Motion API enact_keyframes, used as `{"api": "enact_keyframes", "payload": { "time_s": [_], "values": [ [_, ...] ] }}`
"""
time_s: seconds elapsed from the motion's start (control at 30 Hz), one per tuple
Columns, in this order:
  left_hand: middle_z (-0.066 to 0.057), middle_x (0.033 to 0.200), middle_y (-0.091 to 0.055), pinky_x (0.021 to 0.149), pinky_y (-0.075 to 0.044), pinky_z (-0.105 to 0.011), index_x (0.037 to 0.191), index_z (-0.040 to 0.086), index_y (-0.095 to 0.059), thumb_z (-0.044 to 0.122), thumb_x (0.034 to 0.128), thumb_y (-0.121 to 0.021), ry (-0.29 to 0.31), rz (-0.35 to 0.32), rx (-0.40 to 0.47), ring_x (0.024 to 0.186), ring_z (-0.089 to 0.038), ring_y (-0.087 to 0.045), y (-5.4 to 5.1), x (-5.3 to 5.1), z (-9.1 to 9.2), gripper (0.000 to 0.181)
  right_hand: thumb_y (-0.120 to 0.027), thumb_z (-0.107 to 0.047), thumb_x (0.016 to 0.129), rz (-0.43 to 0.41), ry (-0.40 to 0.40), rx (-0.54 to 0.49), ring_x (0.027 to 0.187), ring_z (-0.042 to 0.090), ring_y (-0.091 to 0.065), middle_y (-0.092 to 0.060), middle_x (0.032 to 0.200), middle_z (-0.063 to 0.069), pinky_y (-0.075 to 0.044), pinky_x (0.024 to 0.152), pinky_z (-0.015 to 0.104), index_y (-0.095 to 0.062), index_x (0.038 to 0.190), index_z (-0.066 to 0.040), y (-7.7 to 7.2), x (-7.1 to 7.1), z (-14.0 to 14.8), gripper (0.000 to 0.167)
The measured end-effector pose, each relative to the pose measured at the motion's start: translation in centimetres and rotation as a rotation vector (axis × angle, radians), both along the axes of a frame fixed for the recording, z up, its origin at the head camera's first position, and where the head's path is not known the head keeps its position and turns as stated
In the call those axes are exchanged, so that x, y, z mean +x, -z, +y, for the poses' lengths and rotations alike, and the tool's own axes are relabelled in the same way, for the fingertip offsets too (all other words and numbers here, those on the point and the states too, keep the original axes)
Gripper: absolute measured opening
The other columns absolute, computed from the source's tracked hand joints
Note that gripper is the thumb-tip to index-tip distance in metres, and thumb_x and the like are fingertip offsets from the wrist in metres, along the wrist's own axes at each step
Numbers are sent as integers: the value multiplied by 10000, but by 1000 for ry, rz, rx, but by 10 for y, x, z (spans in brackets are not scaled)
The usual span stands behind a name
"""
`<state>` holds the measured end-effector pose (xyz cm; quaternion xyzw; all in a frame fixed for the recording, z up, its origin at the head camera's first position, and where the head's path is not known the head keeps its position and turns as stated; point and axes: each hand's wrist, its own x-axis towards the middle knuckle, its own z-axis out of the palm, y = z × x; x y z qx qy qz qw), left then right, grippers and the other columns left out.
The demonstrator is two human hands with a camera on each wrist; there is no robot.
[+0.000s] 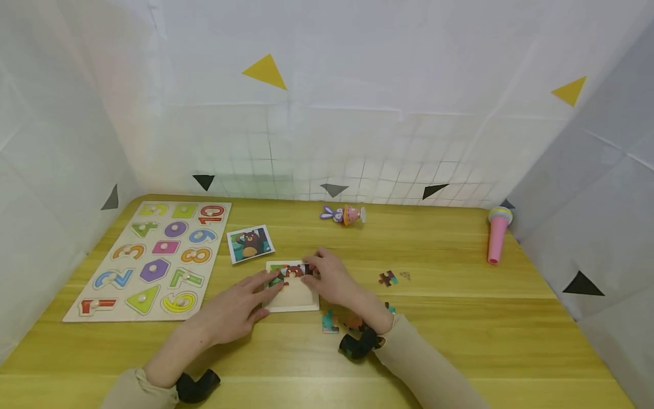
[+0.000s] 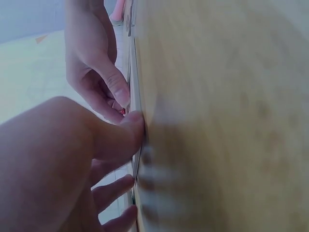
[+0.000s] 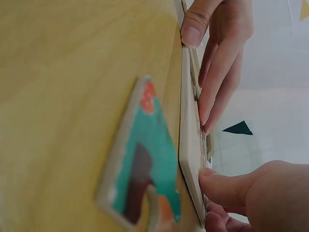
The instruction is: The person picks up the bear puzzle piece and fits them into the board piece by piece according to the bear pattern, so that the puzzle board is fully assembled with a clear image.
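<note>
A small wooden puzzle tray point(image 1: 293, 301) lies mid-table, with bear picture pieces point(image 1: 293, 271) across its upper part and bare wood below. My left hand point(image 1: 230, 309) rests with extended fingers on the tray's left side, its thumb by the near left corner. At the upper right, my right hand point(image 1: 339, 284) pinches a dark puzzle piece point(image 1: 309, 268) between thumb and fingers, against the tray; the fingers partly hide it. In the right wrist view, a loose teal piece point(image 3: 161, 140) lies beside the tray point(image 3: 189, 140), near the right hand point(image 3: 270, 193).
Loose pieces point(image 1: 329, 322) lie under and beside the right wrist, others point(image 1: 388, 278) further right. A bear picture card point(image 1: 250, 244) is beyond the left hand. A number board point(image 1: 153, 247) stands left, a rabbit toy point(image 1: 343, 215) at the back, a pink microphone point(image 1: 497, 237) far right.
</note>
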<state>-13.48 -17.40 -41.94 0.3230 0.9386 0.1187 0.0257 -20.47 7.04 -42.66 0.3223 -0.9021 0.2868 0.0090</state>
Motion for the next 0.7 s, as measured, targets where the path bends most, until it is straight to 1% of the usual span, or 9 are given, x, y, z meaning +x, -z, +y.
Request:
{"api": "enact_keyframes", "payload": {
  "time_s": [0.13,0.23,0.4,0.53,0.7],
  "values": [
    [-104,1575,-397,1135,-391,-515,1502,93,-466,206,1018,-577,28,22,5,1448,-344,-376,-1,0,2,509,-699,-104,934,11,-8,-5,808,185,-517,-561,959,117,-462,684,297,-655,1227,58,0,0,-1,338],
    [-110,1558,-422,1122,-409,-505,1495,76,-472,190,1015,-580,32,20,4,1425,-334,-416,-1,0,3,504,-694,-112,942,-5,-7,-9,819,200,-521,-569,966,125,-456,696,310,-656,1237,50,0,0,0,339],
    [-102,1560,-424,1101,-432,-502,1504,109,-468,203,1024,-566,18,8,-3,1417,-331,-430,0,1,3,498,-695,-134,948,-12,-5,5,831,189,-525,-577,978,116,-454,704,290,-656,1251,22,3,-3,0,343],
    [-90,1574,-405,1094,-438,-509,1515,138,-457,205,1028,-558,11,3,-7,1413,-336,-436,-1,1,4,501,-697,-155,950,-30,-3,9,836,186,-522,-578,984,113,-452,711,300,-653,1263,12,3,-4,1,358],
    [-84,1580,-396,1114,-415,-520,1517,120,-450,182,1029,-553,19,-2,-6,1428,-351,-408,-2,2,5,503,-694,-154,951,0,-22,14,815,183,-510,-576,966,108,-434,695,306,-653,1252,17,1,-3,2,348]
  ]
}}
